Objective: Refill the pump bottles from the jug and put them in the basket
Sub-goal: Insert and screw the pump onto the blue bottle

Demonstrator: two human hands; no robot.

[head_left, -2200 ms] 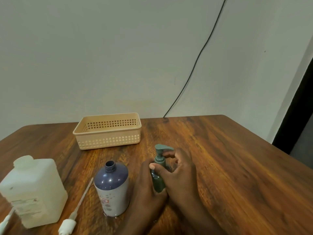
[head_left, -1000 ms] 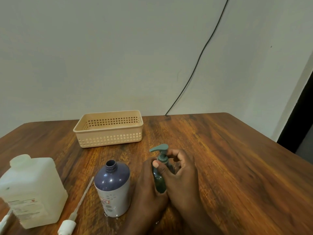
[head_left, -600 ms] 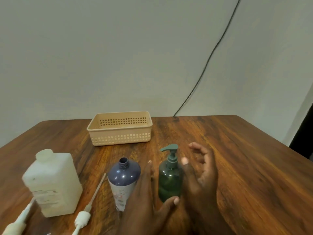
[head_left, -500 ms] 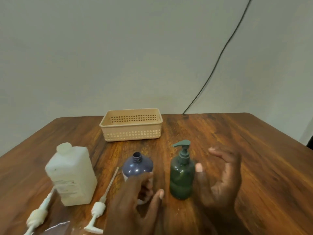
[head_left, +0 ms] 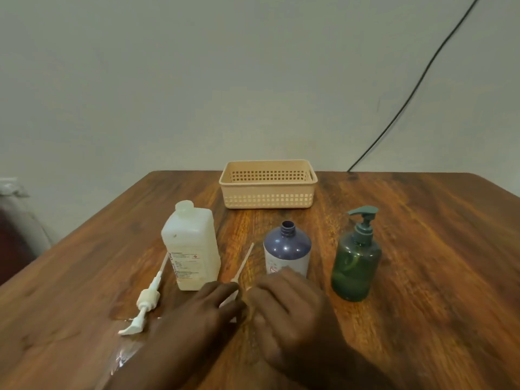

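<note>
Head view only. Step in hand, as judged: taking up the loose white pump head with its long dip tube (head_left: 242, 268), lying on the brown wooden table (head_left: 436, 263) between the translucent white plastic jug (head_left: 191, 246) and the uncapped dark blue round bottle (head_left: 287, 250), for refitting on that bottle. Best done by lifting at the collar, keeping the tube straight, feeding it down the open neck, then turning until snug; wet patch on the table near the front edge suggests slippery handling. Left hand (head_left: 197, 319) loosely curled over the pump's head end, touching it; firm grasp not confirmed. Right hand (head_left: 287, 308) beside it, fingers bent, contact with the pump hidden; cannot tell. Second white pump (head_left: 146, 299) lying untouched to the left. Green translucent pump bottle (head_left: 356, 260) capped, standing at right. Beige perforated plastic basket (head_left: 267, 198) at the far edge.
</note>
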